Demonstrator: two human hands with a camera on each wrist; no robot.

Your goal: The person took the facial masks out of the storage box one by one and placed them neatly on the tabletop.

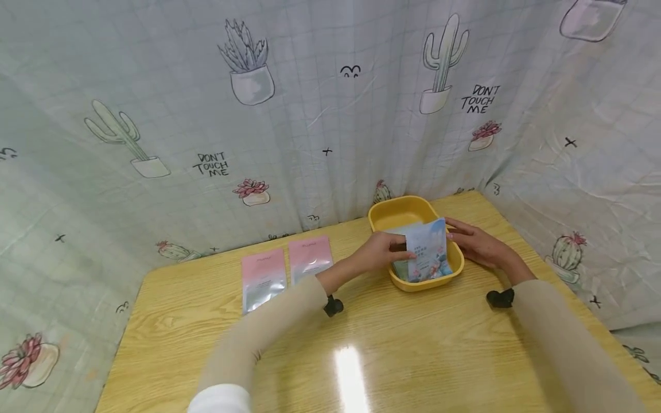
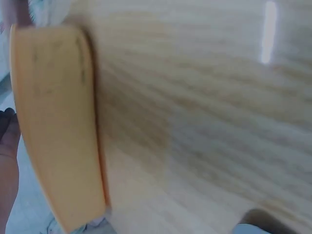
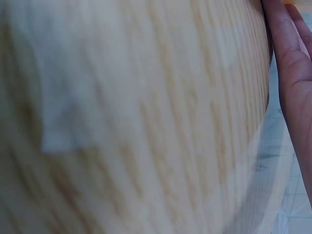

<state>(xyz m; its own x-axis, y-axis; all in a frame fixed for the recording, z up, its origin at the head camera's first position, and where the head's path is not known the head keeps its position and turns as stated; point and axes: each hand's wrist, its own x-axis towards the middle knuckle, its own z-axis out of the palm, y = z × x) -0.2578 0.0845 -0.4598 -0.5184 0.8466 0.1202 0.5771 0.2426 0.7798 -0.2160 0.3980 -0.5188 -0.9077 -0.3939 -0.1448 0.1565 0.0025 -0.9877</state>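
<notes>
Your left hand (image 1: 379, 250) pinches the left edge of the blue packet (image 1: 430, 252), above the near part of the yellow bin (image 1: 424, 285). Your right hand (image 1: 480, 246) is at the bin's right side; I cannot tell whether it grips anything. Pink packets (image 1: 264, 281) lie left on the table (image 1: 397, 332).

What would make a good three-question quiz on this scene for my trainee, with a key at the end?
1. Multiple choice: What colour is the container? A) blue B) yellow C) pink

2. True or false: The two pink-topped packets lie on the table, outside the container.

3. Fill in the blank: In the head view, the flowered packet is between the left hand and the ____.

Key:
1. B
2. True
3. right hand
</notes>
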